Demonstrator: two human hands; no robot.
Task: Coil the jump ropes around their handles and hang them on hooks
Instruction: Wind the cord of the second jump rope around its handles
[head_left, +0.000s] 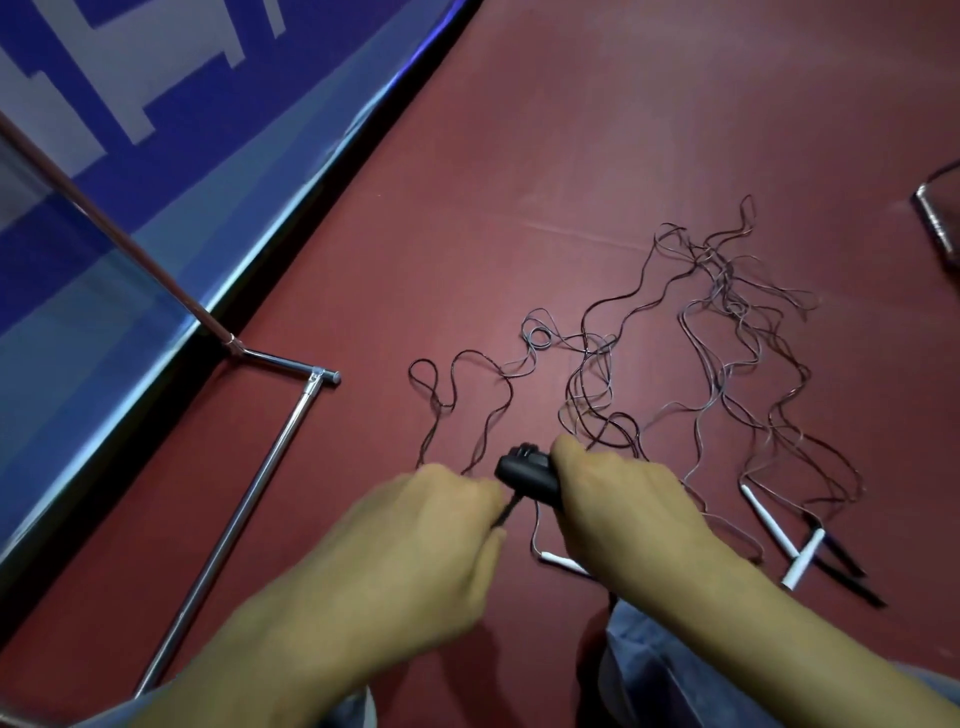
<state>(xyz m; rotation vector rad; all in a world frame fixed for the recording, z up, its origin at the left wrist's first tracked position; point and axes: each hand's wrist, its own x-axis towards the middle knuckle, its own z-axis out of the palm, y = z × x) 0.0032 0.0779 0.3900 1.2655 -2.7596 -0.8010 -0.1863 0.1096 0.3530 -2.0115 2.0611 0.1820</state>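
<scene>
My right hand (618, 509) grips a pair of black jump-rope handles (524, 470) held above the dark red floor. My left hand (415, 530) pinches the thin rope (506, 512) that runs off those handles. Loose thin ropes (727, 353) lie tangled across the floor beyond my hands. White handles (769, 522) and black handles (852, 571) lie crossed on the floor to the right. One more white handle (563, 562) shows below my right hand.
A chrome rack frame (244, 499) stands on the floor at the left, in front of a blue banner wall (130, 171). Another metal frame corner (935, 218) shows at the right edge. My jeans-clad knees (654, 665) are at the bottom.
</scene>
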